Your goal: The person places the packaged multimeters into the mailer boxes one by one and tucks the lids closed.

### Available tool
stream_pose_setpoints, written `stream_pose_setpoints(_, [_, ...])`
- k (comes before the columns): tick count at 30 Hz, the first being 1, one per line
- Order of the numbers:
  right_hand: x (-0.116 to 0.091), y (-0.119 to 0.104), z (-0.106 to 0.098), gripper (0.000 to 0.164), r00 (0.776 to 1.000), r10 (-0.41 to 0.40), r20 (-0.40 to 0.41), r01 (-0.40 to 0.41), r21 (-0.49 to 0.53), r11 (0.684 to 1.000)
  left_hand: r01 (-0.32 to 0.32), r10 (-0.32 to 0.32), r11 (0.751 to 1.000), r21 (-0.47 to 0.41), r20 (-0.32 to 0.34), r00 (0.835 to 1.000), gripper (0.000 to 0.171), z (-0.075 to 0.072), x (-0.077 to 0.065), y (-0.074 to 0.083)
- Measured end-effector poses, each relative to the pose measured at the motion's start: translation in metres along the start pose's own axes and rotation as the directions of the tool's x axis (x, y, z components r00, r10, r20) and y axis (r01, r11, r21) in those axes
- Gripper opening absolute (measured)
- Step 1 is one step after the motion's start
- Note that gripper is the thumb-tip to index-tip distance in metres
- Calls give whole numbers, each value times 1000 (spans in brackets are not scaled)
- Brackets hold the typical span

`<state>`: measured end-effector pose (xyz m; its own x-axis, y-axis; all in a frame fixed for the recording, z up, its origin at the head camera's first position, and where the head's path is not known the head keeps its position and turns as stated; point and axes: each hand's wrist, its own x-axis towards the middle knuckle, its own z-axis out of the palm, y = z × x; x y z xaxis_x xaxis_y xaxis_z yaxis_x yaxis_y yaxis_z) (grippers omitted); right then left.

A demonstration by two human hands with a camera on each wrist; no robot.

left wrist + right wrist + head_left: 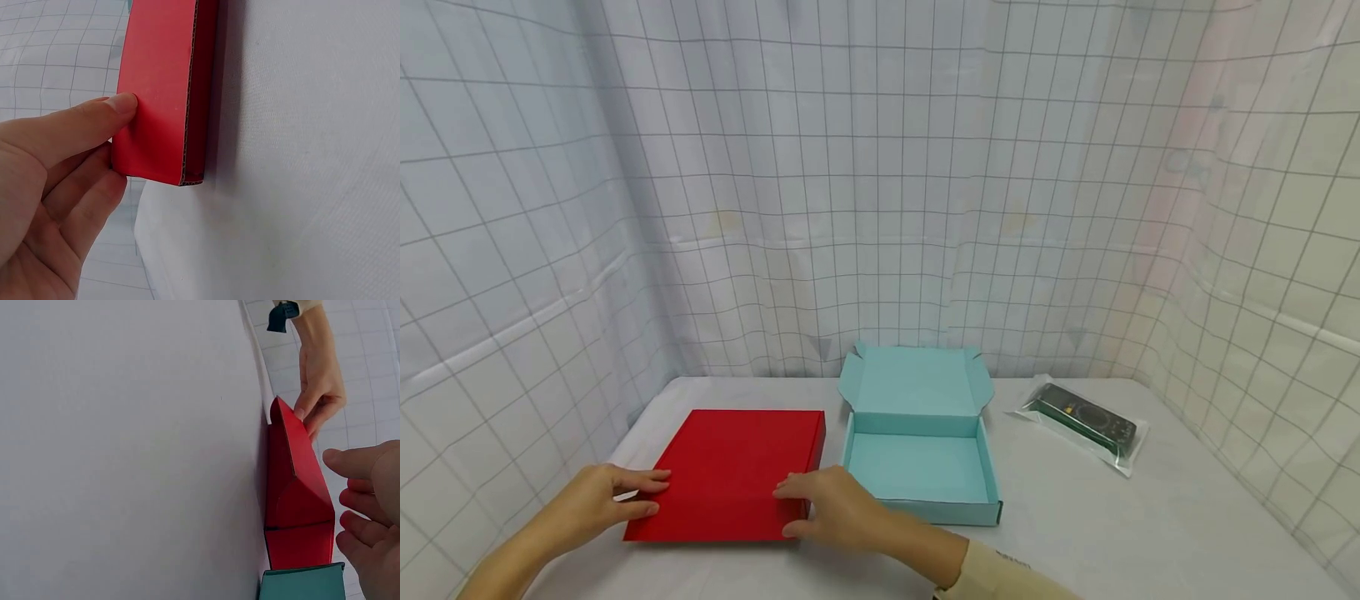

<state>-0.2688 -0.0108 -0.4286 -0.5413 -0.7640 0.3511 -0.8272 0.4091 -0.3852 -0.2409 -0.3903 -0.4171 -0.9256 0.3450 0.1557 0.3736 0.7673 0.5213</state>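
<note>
The left hand (pixel 597 498) pinches a front lid corner of the red cardboard box (pixel 730 475), apparently steadying it on the white surface (pixel 1075 525); the right hand's (pixel 842 507) fingers, loosely spread, grasp nothing beside its opposite end.

open teal box (pixel 919 467) | bagged device (pixel 1084 419), right | gridded curtain (pixel 917 192) behind | white table (pixel 1097 525)
</note>
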Motion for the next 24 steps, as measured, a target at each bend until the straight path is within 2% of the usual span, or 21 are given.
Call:
stream_pose_setpoints(10, [10, 18, -4, 46, 995, -11, 96, 9, 18, 1000, -22, 22, 1000, 12, -8, 1000, 38, 0, 1, -1])
stream_pose_setpoints(16, [14, 21, -4, 45, 996, 1, 89, -1, -2, 1000, -46, 46, 999, 14, -13, 999, 37, -1, 2, -1])
stream_pose_setpoints(24, [16, 21, 4, 43, 998, 26, 57, -25, -16, 1000, -20, 20, 1000, -4, 14, 1000, 39, -2, 0, -2])
